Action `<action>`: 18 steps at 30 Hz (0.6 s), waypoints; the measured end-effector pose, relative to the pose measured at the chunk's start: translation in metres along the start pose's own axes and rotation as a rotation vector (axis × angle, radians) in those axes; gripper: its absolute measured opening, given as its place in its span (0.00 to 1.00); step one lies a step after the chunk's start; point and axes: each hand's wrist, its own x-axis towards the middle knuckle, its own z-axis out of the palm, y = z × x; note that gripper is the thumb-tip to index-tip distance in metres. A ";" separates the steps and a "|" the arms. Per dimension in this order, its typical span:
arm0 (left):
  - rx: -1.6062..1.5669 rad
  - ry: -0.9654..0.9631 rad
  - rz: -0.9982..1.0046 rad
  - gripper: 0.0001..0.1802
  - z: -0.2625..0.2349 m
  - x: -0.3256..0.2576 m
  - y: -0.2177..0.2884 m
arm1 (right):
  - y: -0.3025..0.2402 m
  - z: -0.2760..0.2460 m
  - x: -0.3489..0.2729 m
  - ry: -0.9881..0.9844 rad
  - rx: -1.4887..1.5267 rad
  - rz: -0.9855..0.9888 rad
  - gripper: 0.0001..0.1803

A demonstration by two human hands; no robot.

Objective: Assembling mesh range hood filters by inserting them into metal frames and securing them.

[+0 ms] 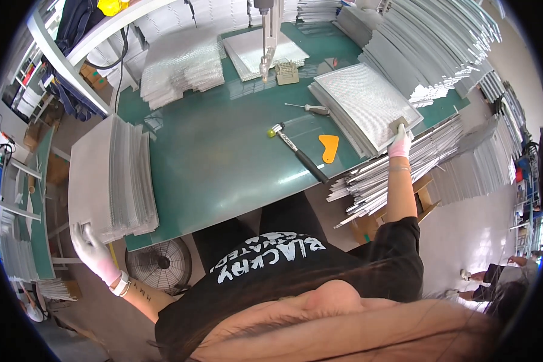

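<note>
My left hand (95, 252), in a white and pink glove, pinches the near left corner of the top white panel of a tall stack (105, 175) at the table's left end. A small grey patch shows at its fingertips; what it is I cannot make out. On the right, my gloved right hand (399, 145) reaches to the near corner of a stack of white mesh-faced panels (368, 99). Its fingers hold a small grey square piece (397, 124) against the top panel. Between the stacks lie a hammer (298, 155), a yellow scraper (328, 148) and a screwdriver (308, 108).
The green table (217, 163) carries more panel stacks (184, 66) at the back and a large leaning one (428, 48) at far right. A vertical machine head (268, 42) stands over a beige block (287, 73). Below are a floor fan (158, 265) and more panels (380, 175).
</note>
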 end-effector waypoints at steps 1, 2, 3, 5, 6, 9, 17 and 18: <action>-0.020 0.002 0.005 0.23 0.025 -0.005 -0.037 | 0.003 0.005 0.008 -0.076 0.060 0.099 0.21; 0.127 -0.157 0.036 0.26 0.042 -0.015 -0.075 | -0.001 0.015 0.015 -0.071 0.067 0.096 0.21; 0.266 -0.322 0.070 0.30 0.054 -0.020 -0.093 | -0.002 0.022 0.019 -0.028 0.567 0.291 0.22; -0.012 -0.324 -0.198 0.33 0.040 -0.007 -0.025 | -0.002 0.019 0.019 0.031 1.059 0.497 0.23; 0.131 -0.353 -0.178 0.34 0.029 -0.005 -0.020 | -0.018 0.013 0.021 0.003 1.063 0.624 0.25; 0.239 -0.373 -0.144 0.37 0.024 0.000 -0.003 | -0.020 0.007 0.027 0.026 1.080 0.809 0.27; 0.203 -0.597 -0.164 0.39 0.000 0.028 0.049 | -0.047 -0.048 0.013 -0.052 0.844 0.523 0.34; 0.208 -0.657 -0.206 0.39 -0.002 0.038 0.050 | -0.041 -0.046 0.015 -0.069 0.740 0.554 0.36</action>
